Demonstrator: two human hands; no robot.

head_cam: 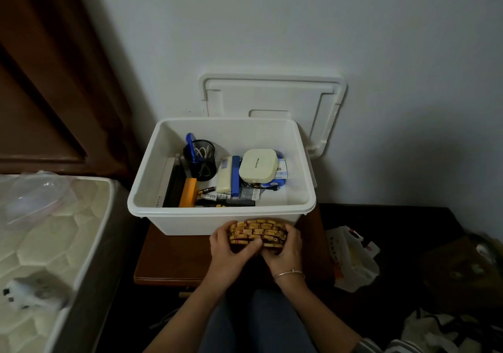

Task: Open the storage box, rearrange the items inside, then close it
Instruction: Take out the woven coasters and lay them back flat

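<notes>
A white storage box stands open on a brown wooden stool. Its white lid leans against the wall behind it. Inside are a black mesh pen cup, an orange block, a cream rounded case, a cream and blue stapler-like item, batteries and a black comb. In front of the box, above the stool, my left hand and my right hand together grip a bundle of yellow wooden clips from either side.
A mattress with a clear plastic bag and a small grey plush toy lies to the left. A brown curtain hangs at the upper left. Plastic bags and dark clutter fill the floor on the right. My knees are below the stool.
</notes>
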